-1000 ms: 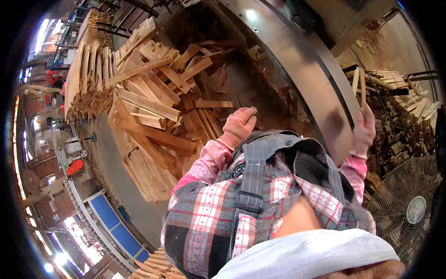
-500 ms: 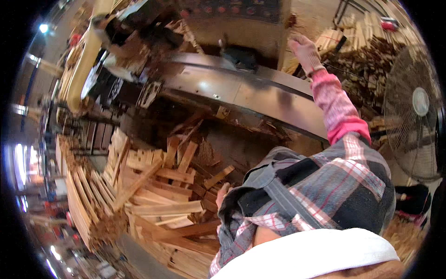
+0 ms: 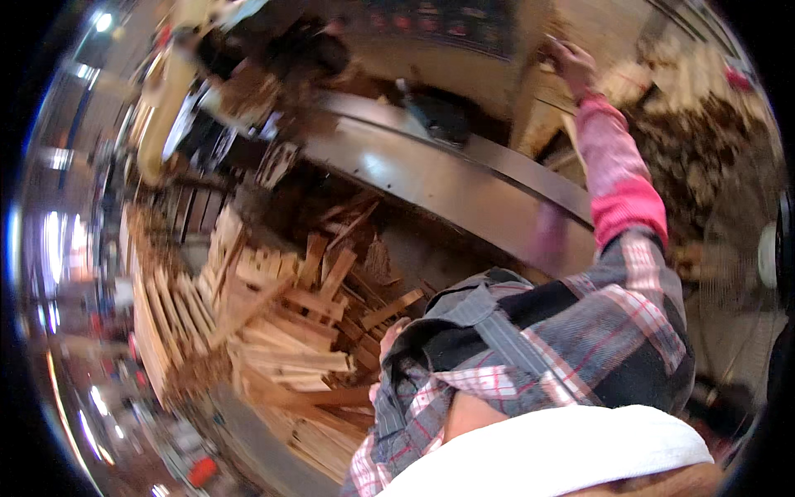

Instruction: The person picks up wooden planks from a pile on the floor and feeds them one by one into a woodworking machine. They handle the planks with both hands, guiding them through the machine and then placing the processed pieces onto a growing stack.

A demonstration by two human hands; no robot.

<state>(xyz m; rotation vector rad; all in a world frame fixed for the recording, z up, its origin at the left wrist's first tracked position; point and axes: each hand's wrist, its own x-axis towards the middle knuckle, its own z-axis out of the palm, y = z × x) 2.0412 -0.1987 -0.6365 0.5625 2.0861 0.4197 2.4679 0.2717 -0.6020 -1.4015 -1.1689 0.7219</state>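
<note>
The right hand [image 3: 573, 68] is at the end of an outstretched arm, past the far edge of the metal bench [image 3: 447, 195], and I see it by the right side of the tan cabinet [image 3: 489, 89]. My view is too blurred to tell whether its fingers are spread, pressed together or pinching something, or whether they touch the cabinet. The left hand [image 3: 391, 336] is low by the body, partly hidden behind the checked shirt [image 3: 571, 356]; I cannot tell its state either. Just beside it I see the end of a short board [image 3: 391, 311]. The heap of loose boards [image 3: 302, 352] lies off the bench's near edge, toward its left end. Beyond the bench's right end, I have dark offcuts [image 3: 700, 153] in a pile.
</note>
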